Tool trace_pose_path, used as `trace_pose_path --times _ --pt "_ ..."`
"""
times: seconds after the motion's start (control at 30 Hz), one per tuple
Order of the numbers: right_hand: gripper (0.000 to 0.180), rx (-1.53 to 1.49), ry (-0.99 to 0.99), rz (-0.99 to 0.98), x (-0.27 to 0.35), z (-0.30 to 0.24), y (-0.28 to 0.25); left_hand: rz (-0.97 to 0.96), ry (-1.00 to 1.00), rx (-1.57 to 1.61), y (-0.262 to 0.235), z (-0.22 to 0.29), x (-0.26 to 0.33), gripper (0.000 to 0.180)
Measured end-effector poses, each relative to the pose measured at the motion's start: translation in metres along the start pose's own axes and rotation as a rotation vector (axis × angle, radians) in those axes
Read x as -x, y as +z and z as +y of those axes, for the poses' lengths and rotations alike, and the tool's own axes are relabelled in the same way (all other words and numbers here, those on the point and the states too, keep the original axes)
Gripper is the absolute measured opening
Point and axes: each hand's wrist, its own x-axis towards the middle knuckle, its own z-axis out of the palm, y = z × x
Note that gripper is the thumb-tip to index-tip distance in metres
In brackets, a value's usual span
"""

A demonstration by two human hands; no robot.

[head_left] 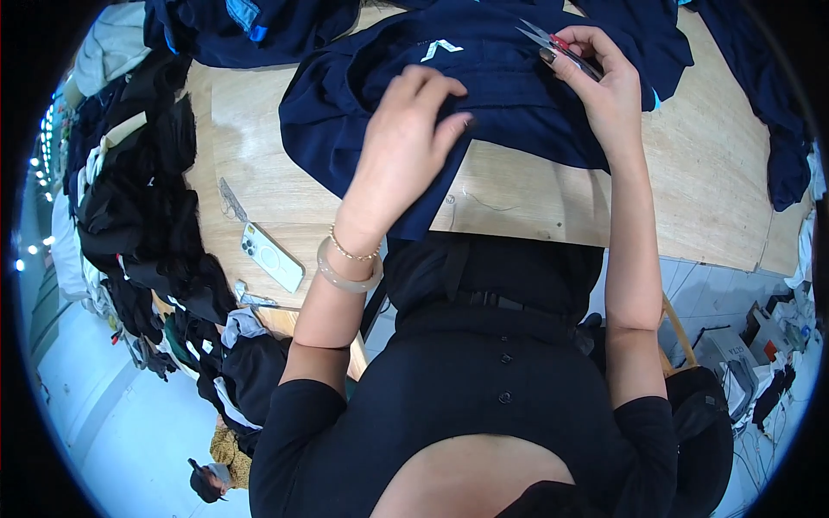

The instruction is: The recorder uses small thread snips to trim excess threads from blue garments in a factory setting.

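A dark navy garment (535, 125) lies spread on the wooden table in front of me, with a pale label (442, 49) near its far edge. My left hand (401, 147) hovers over or rests lightly on its left part; whether it touches cannot be made out. Its fingers are slightly bent and apart, and nothing shows between them. At the garment's right side, my right hand (609, 82) is closed round small thread snips (543, 37) with a red part. Their pointed blades are spread and face the far left, above the cloth.
A light-coloured phone (273, 257) lies on the wooden table (691, 181), left of my forearm. More navy garments (250, 34) lie along the far side. Dark clothes (142, 207) are heaped at the left. A person (216, 470) in a cap is at the lower left.
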Motion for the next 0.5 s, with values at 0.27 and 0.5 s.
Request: trace_pose_path --times 0.27,0.5 --pt "0.039 0.249 -0.160 0.018 -0.001 -0.018 0.012 -0.456 -0.714 1.103 0.048 0.036 0.035 0.026" --pt "0.018 0.564 -0.282 -0.008 -0.018 -0.014 0.039 -0.022 -0.946 1.479 0.064 0.033 0.034 0.030"
